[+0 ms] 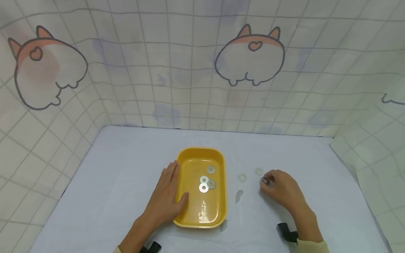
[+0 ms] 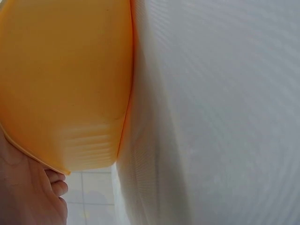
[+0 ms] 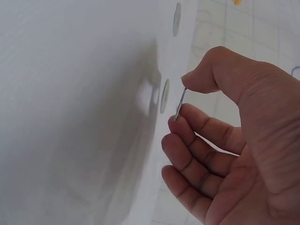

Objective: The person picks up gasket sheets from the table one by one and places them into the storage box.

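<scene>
A yellow tray stands on the white table, with several silver washers lying in its middle and upper right. My left hand rests along the tray's left rim, fingers extended and thumb over the edge. The left wrist view shows the tray's outer wall close up, the hand at its rim. Right of the tray, my right hand pinches a metal washer edge-on between thumb and fingertips, just above the table. Two pale washers lie flat between that hand and the tray.
Grey patches mark the tablecloth right of the tray. A black curved piece sits by the right wrist, another by the left. Grid-patterned curtains enclose the table's back and sides.
</scene>
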### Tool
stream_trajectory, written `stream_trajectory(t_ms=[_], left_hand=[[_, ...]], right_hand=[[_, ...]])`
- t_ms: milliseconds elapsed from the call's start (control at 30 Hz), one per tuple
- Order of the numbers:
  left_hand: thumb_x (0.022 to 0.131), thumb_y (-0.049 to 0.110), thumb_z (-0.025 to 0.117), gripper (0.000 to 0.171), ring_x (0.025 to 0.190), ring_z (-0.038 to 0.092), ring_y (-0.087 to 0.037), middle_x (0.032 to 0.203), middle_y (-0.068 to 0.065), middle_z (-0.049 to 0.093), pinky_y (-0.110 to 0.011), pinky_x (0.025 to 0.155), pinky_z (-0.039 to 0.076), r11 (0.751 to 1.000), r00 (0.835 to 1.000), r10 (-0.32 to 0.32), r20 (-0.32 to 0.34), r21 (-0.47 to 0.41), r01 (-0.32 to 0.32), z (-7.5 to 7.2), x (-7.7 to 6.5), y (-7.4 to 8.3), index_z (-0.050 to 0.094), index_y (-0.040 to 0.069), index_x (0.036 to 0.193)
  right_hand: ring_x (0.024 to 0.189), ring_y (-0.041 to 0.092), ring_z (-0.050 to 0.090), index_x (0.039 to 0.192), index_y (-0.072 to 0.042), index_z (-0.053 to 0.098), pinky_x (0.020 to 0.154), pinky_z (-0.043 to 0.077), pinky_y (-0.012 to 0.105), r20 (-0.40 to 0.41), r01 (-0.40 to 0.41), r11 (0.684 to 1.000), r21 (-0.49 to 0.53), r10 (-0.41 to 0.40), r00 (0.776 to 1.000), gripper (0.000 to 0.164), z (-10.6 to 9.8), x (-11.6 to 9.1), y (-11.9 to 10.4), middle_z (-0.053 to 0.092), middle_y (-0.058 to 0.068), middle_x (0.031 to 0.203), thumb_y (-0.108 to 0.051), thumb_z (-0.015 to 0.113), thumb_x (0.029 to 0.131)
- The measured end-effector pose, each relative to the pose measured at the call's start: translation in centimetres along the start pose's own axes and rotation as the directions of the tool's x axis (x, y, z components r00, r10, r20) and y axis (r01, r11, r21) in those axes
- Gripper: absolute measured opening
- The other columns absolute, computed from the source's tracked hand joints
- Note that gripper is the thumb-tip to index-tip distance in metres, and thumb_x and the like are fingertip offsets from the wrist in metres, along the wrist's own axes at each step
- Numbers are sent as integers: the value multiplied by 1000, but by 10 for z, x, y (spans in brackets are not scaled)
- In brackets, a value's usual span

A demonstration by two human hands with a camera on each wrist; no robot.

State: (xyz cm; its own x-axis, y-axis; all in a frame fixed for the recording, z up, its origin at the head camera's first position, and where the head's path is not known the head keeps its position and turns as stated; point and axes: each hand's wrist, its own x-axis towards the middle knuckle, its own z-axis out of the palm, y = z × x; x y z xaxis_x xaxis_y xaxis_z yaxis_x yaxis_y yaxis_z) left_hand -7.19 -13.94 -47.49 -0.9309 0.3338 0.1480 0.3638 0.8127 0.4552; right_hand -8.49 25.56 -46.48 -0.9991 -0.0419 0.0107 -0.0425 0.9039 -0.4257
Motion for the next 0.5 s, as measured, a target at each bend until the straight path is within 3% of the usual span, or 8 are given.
stream_trajectory(t_ms=[233,500], left_hand=[[97,37,65,96,168,14,-31,179,-15,14,-44,139,8,999,999,-37,29,-10,38,2,-4,-1,13,-1,169],[98,37,64,95,168,13,-31,179,-14,13,-47,139,10,1000,1000,-8,19,1,8,1,-2,-2,14,0,169]], right_hand=[[90,26,70,103,-2,78,82,62,49,-20,65,998,-11,-65,998,22,1,-1,-8,77,10,97,-15,77,85],[88,22,67,102,-5,77,80,60,46,-21,120,991,-50,-122,992,21,0,0,-19,75,6,95,-16,78,84]])
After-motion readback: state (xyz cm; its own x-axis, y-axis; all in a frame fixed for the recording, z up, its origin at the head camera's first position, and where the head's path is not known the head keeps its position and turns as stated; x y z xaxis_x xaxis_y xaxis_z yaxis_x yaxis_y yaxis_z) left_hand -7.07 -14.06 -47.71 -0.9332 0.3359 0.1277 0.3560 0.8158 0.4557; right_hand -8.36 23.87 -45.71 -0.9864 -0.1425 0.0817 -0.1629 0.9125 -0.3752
